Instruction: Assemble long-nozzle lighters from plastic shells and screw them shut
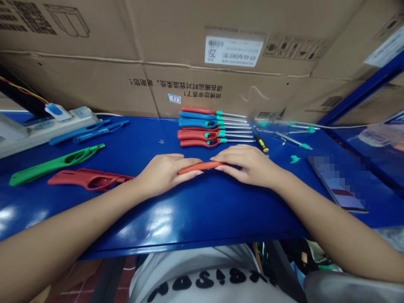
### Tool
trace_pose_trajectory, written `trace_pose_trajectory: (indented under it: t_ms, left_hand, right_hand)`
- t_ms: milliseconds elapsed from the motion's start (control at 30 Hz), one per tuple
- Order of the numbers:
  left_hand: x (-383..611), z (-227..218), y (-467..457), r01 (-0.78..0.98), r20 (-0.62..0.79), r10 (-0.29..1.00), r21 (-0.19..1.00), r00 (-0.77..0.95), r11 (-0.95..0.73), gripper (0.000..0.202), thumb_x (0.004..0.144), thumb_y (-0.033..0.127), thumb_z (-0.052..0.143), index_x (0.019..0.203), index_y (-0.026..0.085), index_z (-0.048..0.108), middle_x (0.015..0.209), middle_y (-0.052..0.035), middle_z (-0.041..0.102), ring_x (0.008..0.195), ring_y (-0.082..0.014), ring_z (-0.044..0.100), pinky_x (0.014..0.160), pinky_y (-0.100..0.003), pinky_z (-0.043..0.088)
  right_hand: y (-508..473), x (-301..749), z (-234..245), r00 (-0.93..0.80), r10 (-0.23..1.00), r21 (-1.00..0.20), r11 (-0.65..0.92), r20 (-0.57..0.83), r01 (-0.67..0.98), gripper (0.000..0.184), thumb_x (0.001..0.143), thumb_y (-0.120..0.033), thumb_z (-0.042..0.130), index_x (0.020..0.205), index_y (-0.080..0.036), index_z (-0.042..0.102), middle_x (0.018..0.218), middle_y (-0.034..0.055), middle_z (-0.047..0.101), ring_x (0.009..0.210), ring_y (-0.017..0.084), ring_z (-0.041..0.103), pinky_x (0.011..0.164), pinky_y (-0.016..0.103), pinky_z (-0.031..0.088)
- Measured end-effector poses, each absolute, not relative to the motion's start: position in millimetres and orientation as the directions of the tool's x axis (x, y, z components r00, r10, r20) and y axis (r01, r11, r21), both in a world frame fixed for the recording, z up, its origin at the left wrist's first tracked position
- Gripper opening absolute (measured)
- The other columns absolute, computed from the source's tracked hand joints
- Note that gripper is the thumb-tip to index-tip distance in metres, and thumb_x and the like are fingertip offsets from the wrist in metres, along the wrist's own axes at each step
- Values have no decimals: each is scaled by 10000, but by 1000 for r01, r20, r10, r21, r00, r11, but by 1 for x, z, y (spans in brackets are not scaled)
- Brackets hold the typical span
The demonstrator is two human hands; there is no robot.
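Observation:
Both my hands press on a red plastic lighter shell [198, 167] that lies flat on the blue table [189, 210]. My left hand [164, 172] covers its left end with fingers curled over it. My right hand [248, 164] lies over its right end, fingers pressed down together. Just beyond my hands, a row of several assembled red and blue long-nozzle lighters [205, 126] with teal triggers and metal tubes lies side by side.
Empty shells lie at the left: a red one [88, 179], a green one [53, 162], blue ones [88, 130]. A yellow-black screwdriver [261, 143], loose metal tubes with teal parts [293, 141] and a phone [337, 185] lie at the right. Cardboard boxes [202, 63] wall off the back.

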State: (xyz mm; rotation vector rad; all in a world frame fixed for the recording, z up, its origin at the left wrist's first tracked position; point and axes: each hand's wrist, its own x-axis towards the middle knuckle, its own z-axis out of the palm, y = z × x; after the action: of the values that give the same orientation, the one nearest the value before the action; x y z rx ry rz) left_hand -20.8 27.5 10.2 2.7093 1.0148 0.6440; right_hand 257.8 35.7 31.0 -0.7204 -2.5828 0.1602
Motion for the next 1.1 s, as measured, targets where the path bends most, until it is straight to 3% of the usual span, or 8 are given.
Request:
trace_pose_trajectory:
  t_ms: [167,333,500,700,800,933,1033,1100]
  left_hand:
    - [-23,13,30,597,277,706,387,651,-703,421,1025,519,472,1319,275,648,1133,-40,756,959,-221,719,831,-319,536]
    - [-18,17,23,616,242,700,343,672,-710,425,1038,477,458,1380,260,587,1297,-50,690,1132,-236,672,964,-357,516]
    - [-10,22,11,635,195,667,205,719,-745,413,1062,462,392,1343,250,607,1135,-48,706,952,-222,710,775,-325,551]
    - [-13,23,14,691,192,698,110,690,-714,418,1074,461,350,1326,260,615,1167,-43,702,925,-220,714,732,-309,535]
    - [-17,23,19,710,189,715,103,673,-696,428,1075,472,338,1327,261,612,1196,-38,704,951,-226,713,738,-313,533]
    - [-20,26,23,723,194,730,120,655,-680,436,1077,472,330,1353,257,590,1282,-36,682,1032,-230,700,782,-318,536]
    - [-21,28,23,731,185,739,120,648,-672,442,1077,470,326,1357,253,589,1274,-38,686,1028,-232,701,781,-322,536]
    - [-21,29,22,730,183,737,117,650,-673,442,1077,468,327,1362,254,587,1270,-39,689,1032,-235,700,787,-326,538]
  right_hand:
    - [47,273,33,-768,541,-146,838,342,525,261,994,-304,552,1128,-168,729,1043,124,771,940,258,714,862,415,539]
    - [41,266,27,-769,503,-66,850,394,522,282,1019,-284,498,1058,-141,737,968,132,761,865,235,680,775,366,521]
    - [23,244,25,-825,425,95,867,373,490,335,1048,-254,434,1036,-119,740,937,124,775,823,229,649,704,368,457]
    - [32,253,33,-781,524,51,819,339,571,372,998,-437,560,1195,-148,686,1174,135,721,1076,288,633,912,421,456]
    - [42,273,43,-727,608,72,750,318,658,450,943,-448,641,1290,-161,641,1264,159,668,1180,345,591,984,488,430]
    - [51,297,52,-667,676,71,684,312,726,344,919,-417,665,1167,-181,695,1167,132,702,1124,337,622,975,496,439]
    - [55,303,53,-683,663,55,704,309,708,192,949,-352,630,991,-192,729,1003,86,742,995,281,665,1002,485,428]
    - [55,301,52,-708,635,52,732,309,679,189,977,-317,591,974,-192,734,960,75,748,947,256,671,1013,471,422]
